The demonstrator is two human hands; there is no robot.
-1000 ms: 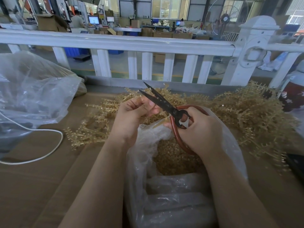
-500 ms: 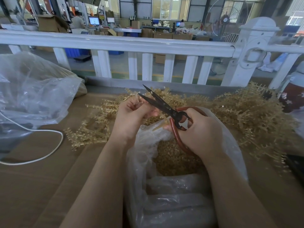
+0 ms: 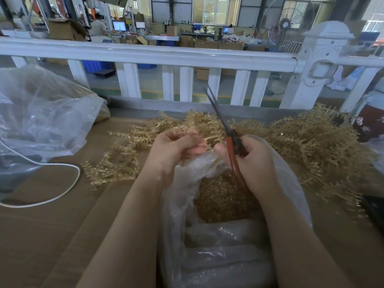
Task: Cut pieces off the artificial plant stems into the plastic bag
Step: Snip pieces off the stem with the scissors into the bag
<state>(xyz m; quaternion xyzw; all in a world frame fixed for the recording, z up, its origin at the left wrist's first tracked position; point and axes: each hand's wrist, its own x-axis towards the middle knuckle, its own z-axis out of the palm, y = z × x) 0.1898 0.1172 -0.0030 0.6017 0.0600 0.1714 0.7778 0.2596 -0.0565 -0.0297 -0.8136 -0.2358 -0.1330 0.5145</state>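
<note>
Fronting brown cardboard tabletop (image 3: 41, 235), white railing (image 3: 145, 56)

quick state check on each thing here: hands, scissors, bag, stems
left hand: pinches a stem piece over the bag's mouth
right hand: grips the scissors' handles
scissors: blades nearly closed, tips pointing up, away from the person
plastic bag: open, holding cut pieces
stem pile: loose on the table behind the bag
</note>
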